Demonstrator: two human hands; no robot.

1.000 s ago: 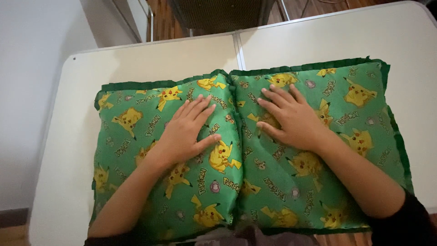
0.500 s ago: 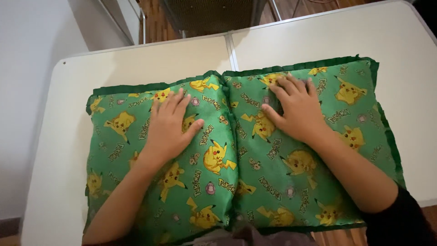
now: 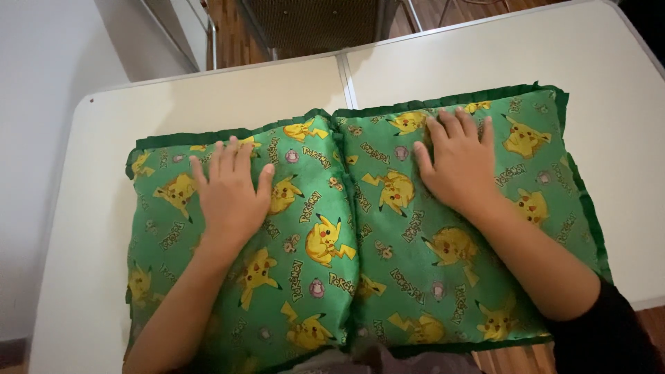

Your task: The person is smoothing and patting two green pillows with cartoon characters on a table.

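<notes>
Head view: 2 green pillows [image 3: 388, 228] cover cream table [image 3: 208, 97].

Our left hand [image 3: 230, 190] flat, palm down, fingers together pointing away, our right hand [image 3: 460, 163] flat too, fingers slightly spread, both forearms bare, angling inward, dark sleeve at our right elbow

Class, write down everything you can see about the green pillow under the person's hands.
The pillow is green, shiny-looking fabric printed all over with yellow cartoon creatures and small lettering, edged by a darker green ruffle. It lies flat on a pale table, its near edge at the table's front. A deep crease down the middle splits it into two puffy halves. The left hand presses flat on the left half, the right hand on the right half, fingers spread toward the far edge.
</notes>
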